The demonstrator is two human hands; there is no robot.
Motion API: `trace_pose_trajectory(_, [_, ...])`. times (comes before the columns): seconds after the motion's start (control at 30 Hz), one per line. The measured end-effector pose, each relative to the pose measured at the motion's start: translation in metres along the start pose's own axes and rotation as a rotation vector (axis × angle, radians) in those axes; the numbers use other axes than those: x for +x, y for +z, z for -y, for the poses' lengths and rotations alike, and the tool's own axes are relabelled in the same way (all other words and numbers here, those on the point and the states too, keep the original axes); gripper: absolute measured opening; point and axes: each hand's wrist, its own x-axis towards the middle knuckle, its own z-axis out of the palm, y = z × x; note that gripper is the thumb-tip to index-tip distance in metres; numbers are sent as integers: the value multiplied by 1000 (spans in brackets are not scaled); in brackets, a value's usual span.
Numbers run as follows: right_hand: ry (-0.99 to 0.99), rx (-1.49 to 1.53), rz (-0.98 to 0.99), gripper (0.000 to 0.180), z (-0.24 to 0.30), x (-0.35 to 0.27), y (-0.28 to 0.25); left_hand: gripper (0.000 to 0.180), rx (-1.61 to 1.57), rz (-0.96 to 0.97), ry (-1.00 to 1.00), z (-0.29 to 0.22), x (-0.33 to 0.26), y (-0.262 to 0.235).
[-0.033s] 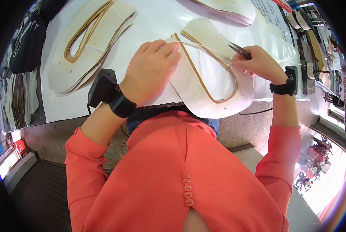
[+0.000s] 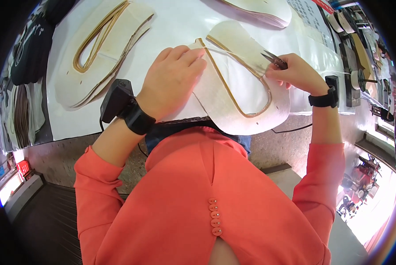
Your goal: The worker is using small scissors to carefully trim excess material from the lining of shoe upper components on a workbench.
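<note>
A cream, U-shaped flat piece (image 2: pixel 255 126) with a tan band along its inner edge lies on the table in front of me. My left hand (image 2: pixel 173 77) rests palm down over its left arm, fingers stretched and laid flat near the band's end. In my right hand (image 2: pixel 291 73) is a pair of small dark scissors (image 2: pixel 275 59), blades pointing up and left over the piece's right arm. My right fingertips touch the piece by the band; whether they also pinch something is hidden. A thin white strip (image 2: pixel 222 51) crosses the opening between the hands.
On the left lies a stack of similar cream pieces (image 2: pixel 70 86) with tan bands. Another cream stack (image 2: pixel 268 17) sits at the far edge. Spools (image 2: pixel 356 80) stand on the right, one with white strip running from it. Dark cloths (image 2: pixel 28 62) hang on the left.
</note>
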Motion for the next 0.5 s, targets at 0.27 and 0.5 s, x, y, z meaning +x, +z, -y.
trace_pose_trajectory(0.27, [-101, -35, -144, 33, -10, 19, -5, 22, 49, -20, -29, -9, -3, 0])
trace_pose_trajectory(0.5, [-413, -161, -411, 36, 20, 30, 14, 30, 64, 43, -138, -37, -23, -8])
